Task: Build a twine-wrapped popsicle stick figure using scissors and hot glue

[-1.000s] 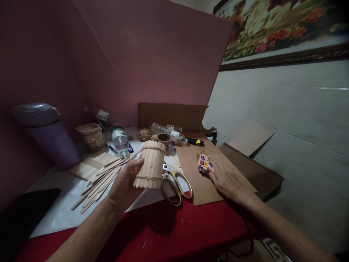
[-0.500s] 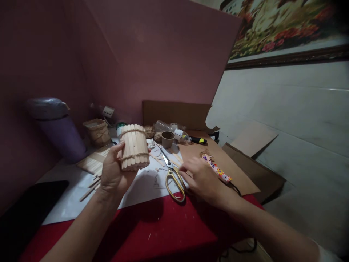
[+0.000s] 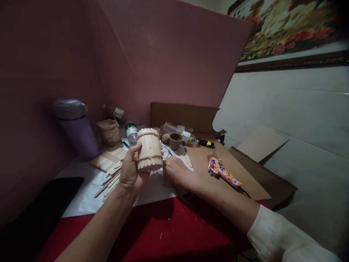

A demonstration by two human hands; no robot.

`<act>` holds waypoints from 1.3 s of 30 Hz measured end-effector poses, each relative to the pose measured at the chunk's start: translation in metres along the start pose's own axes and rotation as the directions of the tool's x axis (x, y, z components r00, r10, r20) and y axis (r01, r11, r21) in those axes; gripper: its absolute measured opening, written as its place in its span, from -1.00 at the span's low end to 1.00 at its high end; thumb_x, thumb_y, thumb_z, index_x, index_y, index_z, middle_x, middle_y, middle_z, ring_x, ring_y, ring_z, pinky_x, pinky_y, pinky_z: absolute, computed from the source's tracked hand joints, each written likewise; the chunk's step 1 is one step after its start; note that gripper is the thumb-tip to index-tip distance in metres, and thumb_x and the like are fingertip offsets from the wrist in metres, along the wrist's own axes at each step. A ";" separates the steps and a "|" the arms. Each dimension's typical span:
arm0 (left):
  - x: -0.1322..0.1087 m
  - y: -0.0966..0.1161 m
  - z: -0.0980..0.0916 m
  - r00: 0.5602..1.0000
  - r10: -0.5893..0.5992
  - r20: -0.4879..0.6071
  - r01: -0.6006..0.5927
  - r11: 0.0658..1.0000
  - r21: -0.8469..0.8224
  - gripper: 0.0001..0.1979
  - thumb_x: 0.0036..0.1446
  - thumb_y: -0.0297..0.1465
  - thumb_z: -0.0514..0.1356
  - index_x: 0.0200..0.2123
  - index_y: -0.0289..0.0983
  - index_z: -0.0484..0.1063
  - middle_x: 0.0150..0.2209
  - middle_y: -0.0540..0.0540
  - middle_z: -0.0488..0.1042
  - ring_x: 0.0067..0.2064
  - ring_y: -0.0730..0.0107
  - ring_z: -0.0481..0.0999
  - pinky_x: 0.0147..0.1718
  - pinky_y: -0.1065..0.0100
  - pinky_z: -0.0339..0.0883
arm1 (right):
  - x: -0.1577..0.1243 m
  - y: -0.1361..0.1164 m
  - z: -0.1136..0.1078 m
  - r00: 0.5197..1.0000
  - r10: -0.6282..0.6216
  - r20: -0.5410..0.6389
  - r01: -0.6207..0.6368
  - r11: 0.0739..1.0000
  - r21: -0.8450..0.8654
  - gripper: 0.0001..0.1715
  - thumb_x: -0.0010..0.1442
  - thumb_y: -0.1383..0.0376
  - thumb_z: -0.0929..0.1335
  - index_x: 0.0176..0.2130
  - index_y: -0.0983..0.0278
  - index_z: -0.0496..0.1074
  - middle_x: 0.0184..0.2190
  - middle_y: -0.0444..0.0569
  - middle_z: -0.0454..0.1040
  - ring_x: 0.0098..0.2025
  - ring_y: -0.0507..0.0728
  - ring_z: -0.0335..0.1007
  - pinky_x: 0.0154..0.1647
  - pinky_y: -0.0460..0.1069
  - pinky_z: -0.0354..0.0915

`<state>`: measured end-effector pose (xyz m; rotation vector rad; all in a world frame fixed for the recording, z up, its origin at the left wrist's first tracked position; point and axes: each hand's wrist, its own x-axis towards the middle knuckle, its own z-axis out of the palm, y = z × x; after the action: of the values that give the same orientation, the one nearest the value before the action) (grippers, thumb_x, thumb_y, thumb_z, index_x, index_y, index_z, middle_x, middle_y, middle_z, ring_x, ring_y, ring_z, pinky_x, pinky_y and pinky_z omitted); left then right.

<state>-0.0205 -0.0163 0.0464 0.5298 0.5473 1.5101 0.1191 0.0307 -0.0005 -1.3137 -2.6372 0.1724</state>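
My left hand [image 3: 132,169] grips a craft-stick pot [image 3: 149,149], its thumb on the near side. Upright sticks with scalloped ends form the pot's wall, and two twine bands run round it. Beside the pot's lower right edge is my right hand [image 3: 178,171], its fingers curled inward and their tips mostly hidden. I cannot make out what they hold, if anything. The scissors are largely covered by my right hand and forearm.
Loose craft sticks [image 3: 110,182] lie on white paper at left. Behind stand another stick pot [image 3: 109,131], a bottle [image 3: 132,133] and a small brown cup [image 3: 176,141]. A flowered glue gun [image 3: 223,173] rests on cardboard [image 3: 201,182] at right, near a black-and-yellow cutter [image 3: 205,143].
My right hand has moved left from beside the scissors handles to the pot's side, covering the scissors. My left hand still holds the pot. The view has shifted slightly left.
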 end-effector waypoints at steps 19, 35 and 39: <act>-0.008 -0.029 -0.003 0.953 -0.303 -0.002 0.302 0.947 0.107 -0.62 0.12 -0.33 0.14 -0.04 -0.44 0.42 -0.37 -0.23 0.61 -0.38 0.18 0.60 -0.46 0.34 0.45 | -0.041 0.016 -0.043 0.909 0.401 -0.109 0.154 -0.080 0.985 -0.71 -0.05 0.23 0.51 -0.37 0.33 0.42 -0.47 -0.08 0.51 -0.48 -0.03 0.37 -0.48 -0.14 0.26; -0.006 -0.036 -0.002 0.938 -0.347 -0.015 0.347 0.930 0.124 -0.63 0.14 -0.32 0.12 -0.08 -0.46 0.46 -0.37 -0.25 0.60 -0.37 0.15 0.59 -0.34 0.28 0.44 | -0.042 0.008 -0.038 0.859 0.507 -0.065 0.156 -0.139 0.978 -0.77 -0.15 0.34 0.52 -0.41 0.37 0.50 -0.55 -0.10 0.50 -0.55 -0.03 0.37 -0.56 -0.13 0.32; -0.005 -0.038 -0.001 0.924 -0.382 -0.029 0.383 0.915 0.126 -0.60 0.13 -0.30 0.12 -0.05 -0.46 0.44 -0.35 -0.27 0.60 -0.35 0.14 0.59 -0.33 0.26 0.44 | -0.042 0.010 -0.039 0.864 0.503 -0.002 0.124 -0.209 0.970 -0.76 -0.17 0.33 0.52 -0.43 0.36 0.50 -0.52 -0.06 0.52 -0.51 0.01 0.40 -0.52 -0.10 0.35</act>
<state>0.0081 -0.0208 0.0216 0.4862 0.7120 1.1066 0.1603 0.0038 0.0311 -0.8102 -0.9257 1.4930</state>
